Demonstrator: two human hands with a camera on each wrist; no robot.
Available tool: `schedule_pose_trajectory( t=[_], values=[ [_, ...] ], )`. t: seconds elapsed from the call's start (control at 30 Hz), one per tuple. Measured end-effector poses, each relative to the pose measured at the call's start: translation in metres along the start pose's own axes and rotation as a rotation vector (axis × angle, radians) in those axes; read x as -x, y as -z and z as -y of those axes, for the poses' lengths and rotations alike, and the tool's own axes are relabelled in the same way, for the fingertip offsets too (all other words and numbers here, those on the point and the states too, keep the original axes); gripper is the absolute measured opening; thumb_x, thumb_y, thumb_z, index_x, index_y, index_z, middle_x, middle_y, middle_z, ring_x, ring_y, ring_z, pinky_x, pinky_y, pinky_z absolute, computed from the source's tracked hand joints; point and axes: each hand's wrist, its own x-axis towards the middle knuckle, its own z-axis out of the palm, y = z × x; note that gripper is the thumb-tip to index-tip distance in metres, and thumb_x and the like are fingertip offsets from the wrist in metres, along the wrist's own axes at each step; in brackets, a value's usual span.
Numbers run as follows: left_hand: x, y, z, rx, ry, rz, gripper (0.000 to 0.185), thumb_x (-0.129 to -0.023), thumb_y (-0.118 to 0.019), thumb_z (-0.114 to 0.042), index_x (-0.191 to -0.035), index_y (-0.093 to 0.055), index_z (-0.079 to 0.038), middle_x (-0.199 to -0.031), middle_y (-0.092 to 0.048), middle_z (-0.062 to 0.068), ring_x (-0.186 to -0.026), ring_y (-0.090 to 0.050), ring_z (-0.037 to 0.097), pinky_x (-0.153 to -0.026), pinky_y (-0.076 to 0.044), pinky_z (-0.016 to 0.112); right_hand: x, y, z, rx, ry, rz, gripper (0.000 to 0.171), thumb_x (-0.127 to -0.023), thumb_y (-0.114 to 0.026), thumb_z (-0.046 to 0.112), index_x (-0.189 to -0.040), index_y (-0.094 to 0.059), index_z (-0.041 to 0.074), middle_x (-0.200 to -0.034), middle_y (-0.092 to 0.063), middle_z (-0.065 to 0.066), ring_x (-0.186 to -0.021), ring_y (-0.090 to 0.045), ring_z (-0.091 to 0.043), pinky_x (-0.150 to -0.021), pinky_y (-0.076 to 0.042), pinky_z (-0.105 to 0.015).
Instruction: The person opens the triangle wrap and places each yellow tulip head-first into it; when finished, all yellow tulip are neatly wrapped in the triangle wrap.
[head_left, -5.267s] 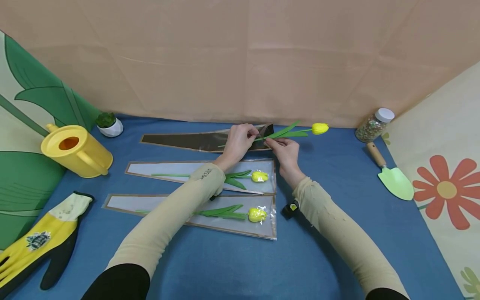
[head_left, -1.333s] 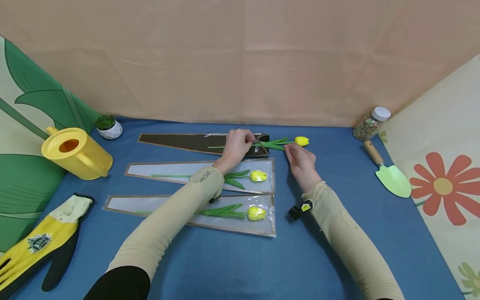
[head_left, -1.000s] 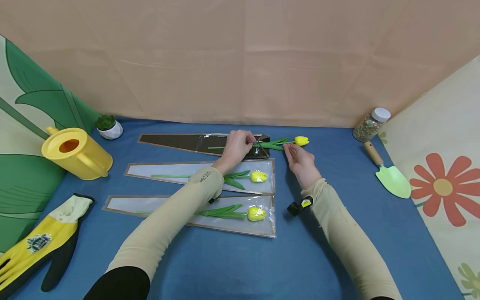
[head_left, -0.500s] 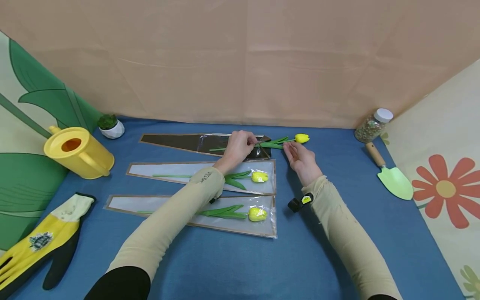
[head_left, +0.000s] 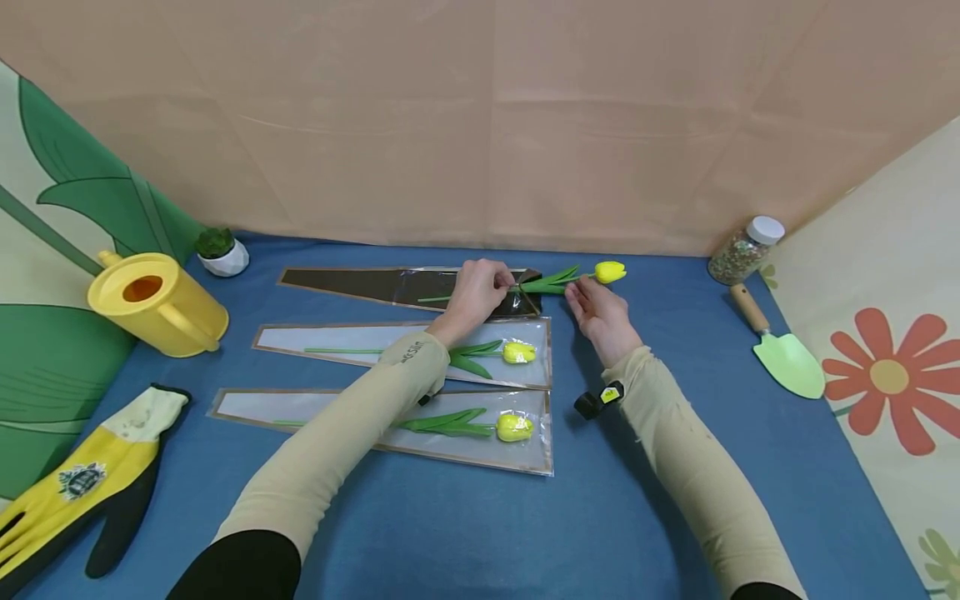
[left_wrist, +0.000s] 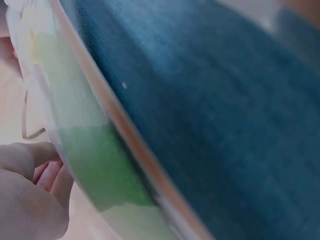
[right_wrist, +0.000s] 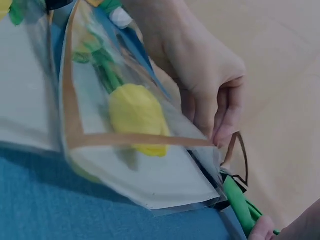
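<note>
In the head view a yellow tulip point(head_left: 610, 272) lies partly inside a dark-backed clear flower sleeve point(head_left: 337, 283) at the back of the table, its stem in the sleeve and its bloom outside. My left hand point(head_left: 480, 292) pinches the sleeve near its mouth; the right wrist view shows that hand point(right_wrist: 210, 75) with bent fingertips at the film's edge. My right hand point(head_left: 602, 321) holds the tulip by its leaves and stem just below the bloom. Nearer me lie two white-backed sleeves, the middle one point(head_left: 536, 371) and the front one point(head_left: 480, 454), each with a yellow tulip inside.
To the left stand a yellow watering can point(head_left: 172, 308) and a small potted succulent point(head_left: 222, 254), with a yellow-black work glove point(head_left: 105, 475) in front. At right are a jar point(head_left: 742, 254) with a white lid and a green trowel point(head_left: 791, 365).
Over several seconds the tulip has slid left, deeper into the dark sleeve, and my right hand has shifted toward its bloom. In the last second the bloom has risen slightly. My left hand stays put.
</note>
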Motion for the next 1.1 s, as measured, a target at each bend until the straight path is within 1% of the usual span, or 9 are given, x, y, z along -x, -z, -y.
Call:
schedule_pose_trajectory(
  t=[0.1,0.2,0.3,0.43,0.53,0.63,0.7,0.87,1.1],
  values=[
    [0.000,0.000,-0.001,-0.003,0.002,-0.008,0.015,-0.100,-0.070,0.005,-0.105,-0.083,-0.002,-0.099,-0.080,0.011,-0.088,-0.074,0.024,-0.080,-0.058,0.033,0.000,0.001,-0.002,-0.029,0.024,0.004,0.041,-0.104,-0.066,0.000,-0.145,-0.062,0.007,-0.089,-0.069,-0.009,-0.081,-0.069,-0.016,-0.087,-0.060,-0.023],
    [-0.001,0.000,-0.002,-0.001,0.006,-0.021,0.014,-0.100,-0.071,0.004,-0.105,-0.083,-0.002,-0.098,-0.080,0.011,-0.088,-0.074,0.024,-0.080,-0.059,0.034,0.001,0.002,-0.005,-0.045,0.038,0.014,0.044,-0.104,-0.066,-0.001,-0.147,-0.060,0.007,-0.096,-0.068,-0.008,-0.084,-0.070,-0.015,-0.093,-0.057,-0.024],
    [-0.001,0.000,-0.003,-0.003,0.006,-0.034,0.014,-0.100,-0.071,0.004,-0.104,-0.083,-0.002,-0.098,-0.079,0.011,-0.087,-0.074,0.024,-0.081,-0.059,0.034,0.003,0.003,-0.008,-0.053,0.044,0.021,0.048,-0.103,-0.066,-0.003,-0.149,-0.058,0.007,-0.100,-0.068,-0.008,-0.086,-0.071,-0.015,-0.095,-0.056,-0.024],
    [0.000,-0.001,-0.004,-0.009,0.002,-0.052,0.014,-0.100,-0.070,0.005,-0.104,-0.083,-0.002,-0.098,-0.079,0.011,-0.088,-0.074,0.024,-0.081,-0.059,0.034,0.007,0.002,-0.015,-0.056,0.041,0.037,0.043,-0.104,-0.065,-0.003,-0.146,-0.059,0.006,-0.100,-0.068,-0.009,-0.087,-0.071,-0.016,-0.096,-0.055,-0.024],
    [0.000,-0.001,-0.005,-0.010,0.000,-0.063,0.015,-0.100,-0.070,0.006,-0.104,-0.082,-0.001,-0.099,-0.079,0.012,-0.089,-0.074,0.024,-0.082,-0.059,0.034,0.010,0.001,-0.020,-0.021,0.058,0.052,0.037,-0.105,-0.064,-0.001,-0.141,-0.059,0.004,-0.104,-0.066,-0.009,-0.091,-0.072,-0.015,-0.096,-0.055,-0.023],
    [0.001,0.000,-0.005,-0.004,0.003,-0.072,0.015,-0.100,-0.070,0.006,-0.105,-0.082,-0.001,-0.100,-0.079,0.012,-0.090,-0.074,0.025,-0.084,-0.059,0.035,0.011,0.000,-0.024,0.006,0.077,0.062,0.036,-0.105,-0.064,0.001,-0.141,-0.059,0.003,-0.111,-0.064,-0.010,-0.099,-0.071,-0.015,-0.096,-0.054,-0.023],
    [0.002,0.000,-0.005,-0.005,0.010,-0.075,0.015,-0.100,-0.070,0.005,-0.105,-0.082,-0.002,-0.100,-0.079,0.012,-0.091,-0.074,0.025,-0.085,-0.059,0.036,0.012,-0.001,-0.026,0.014,0.087,0.066,0.036,-0.105,-0.064,0.000,-0.141,-0.059,0.002,-0.114,-0.063,-0.011,-0.100,-0.070,-0.016,-0.096,-0.055,-0.022],
    [0.002,0.002,-0.004,-0.010,0.022,-0.081,0.015,-0.100,-0.070,0.004,-0.105,-0.082,-0.002,-0.100,-0.079,0.011,-0.091,-0.073,0.025,-0.087,-0.058,0.037,0.012,-0.002,-0.027,0.013,0.101,0.078,0.030,-0.105,-0.065,-0.002,-0.134,-0.060,0.001,-0.106,-0.064,-0.011,-0.090,-0.071,-0.016,-0.093,-0.057,-0.023],
    [0.003,0.002,-0.006,-0.017,0.012,-0.084,0.016,-0.101,-0.068,0.006,-0.106,-0.082,0.000,-0.101,-0.079,0.013,-0.092,-0.074,0.026,-0.087,-0.059,0.037,0.012,-0.002,-0.028,0.033,0.125,0.095,0.027,-0.104,-0.065,-0.002,-0.131,-0.061,0.000,-0.103,-0.067,-0.011,-0.089,-0.072,-0.015,-0.092,-0.057,-0.024]
  ],
)
